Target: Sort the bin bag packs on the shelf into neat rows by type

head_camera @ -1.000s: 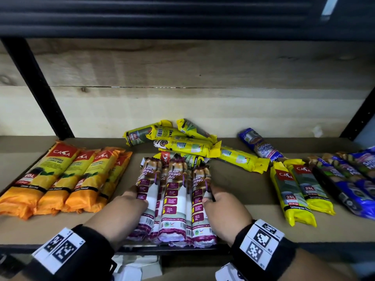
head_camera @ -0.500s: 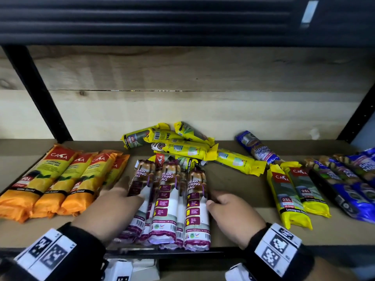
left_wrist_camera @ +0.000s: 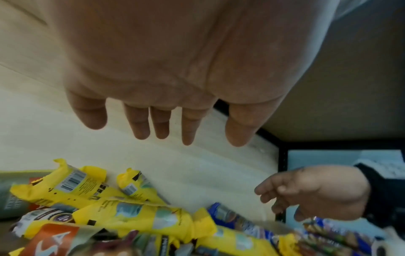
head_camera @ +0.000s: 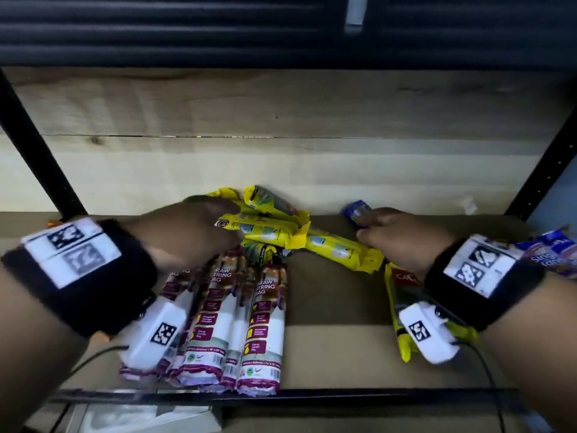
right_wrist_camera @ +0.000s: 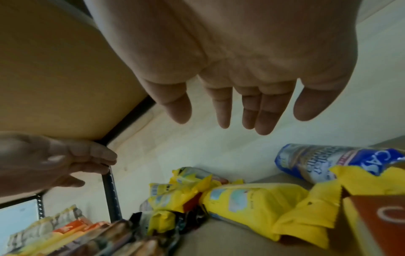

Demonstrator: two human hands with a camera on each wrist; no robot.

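A loose pile of yellow bin bag packs (head_camera: 268, 229) lies at the back middle of the shelf (head_camera: 337, 354). My left hand (head_camera: 218, 220) hovers over its left end; in the left wrist view the left hand (left_wrist_camera: 188, 135) has straight, spread fingers and holds nothing above the yellow packs (left_wrist_camera: 131, 218). A single blue pack (head_camera: 356, 210) lies at the back right. My right hand (head_camera: 365, 226) reaches just short of it, and the right wrist view shows the right hand (right_wrist_camera: 223, 117) empty above the blue pack (right_wrist_camera: 317, 159). White and maroon draw string packs (head_camera: 237, 320) stand in a row at the front.
Yellow CASA packs (head_camera: 402, 295) lie under my right wrist, and more blue packs (head_camera: 552, 251) at the far right. My left arm hides the orange packs. Black uprights (head_camera: 37, 157) frame the shelf, with a wooden back wall (head_camera: 281, 104) behind and another shelf above.
Both hands have left the sides of the draw string row and reached to the back, the left over the yellow pile, the right toward the blue pack.
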